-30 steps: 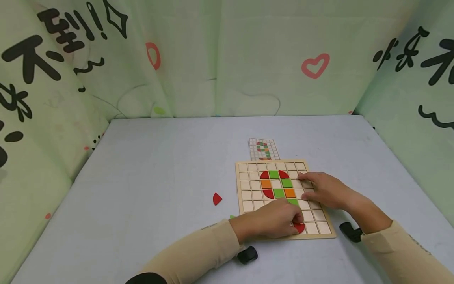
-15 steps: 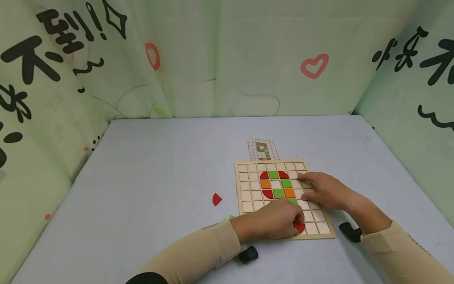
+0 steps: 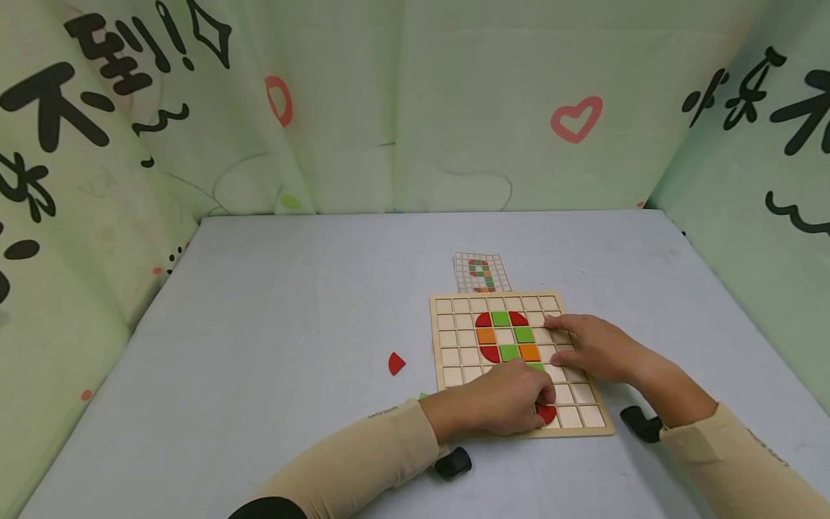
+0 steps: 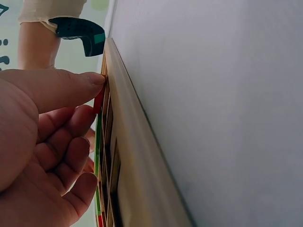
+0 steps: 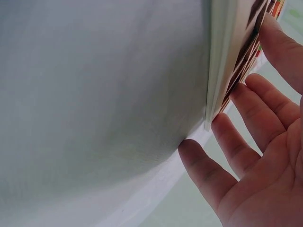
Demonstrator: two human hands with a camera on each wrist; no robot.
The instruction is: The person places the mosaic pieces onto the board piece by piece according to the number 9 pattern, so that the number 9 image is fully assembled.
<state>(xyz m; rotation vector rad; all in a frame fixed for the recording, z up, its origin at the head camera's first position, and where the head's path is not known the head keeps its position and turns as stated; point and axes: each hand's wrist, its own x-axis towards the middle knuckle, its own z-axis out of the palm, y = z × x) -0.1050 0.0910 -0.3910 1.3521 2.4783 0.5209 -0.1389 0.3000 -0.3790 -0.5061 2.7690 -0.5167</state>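
A wooden grid board (image 3: 570, 417) lies on the table, with red, green and orange tiles set in some of its squares. Over its near edge, my left hand (image 3: 496, 400) pinches a red quarter-circle tile (image 3: 547, 415) between thumb and fingers. That tile (image 4: 98, 101) sits at the board's surface in the left wrist view, right under the thumb tip. My right hand (image 3: 596, 347) rests on the right side of the board, its fingers spread and loosely bent. In the right wrist view, the fingertips (image 5: 220, 120) of this hand lie along the board's rim. My left hand hides several squares.
Behind the board lies a pattern card (image 3: 463, 274) with a small coloured grid. A loose red quarter-circle tile (image 3: 396, 364) lies left of the board. Part of a green tile (image 3: 424, 396) shows beside my left wrist. Fabric walls (image 3: 454, 108) enclose the table's back and sides.
The red tile under my left fingers has shifted very slightly to the left and up. Both hands and the board have otherwise stayed in place.
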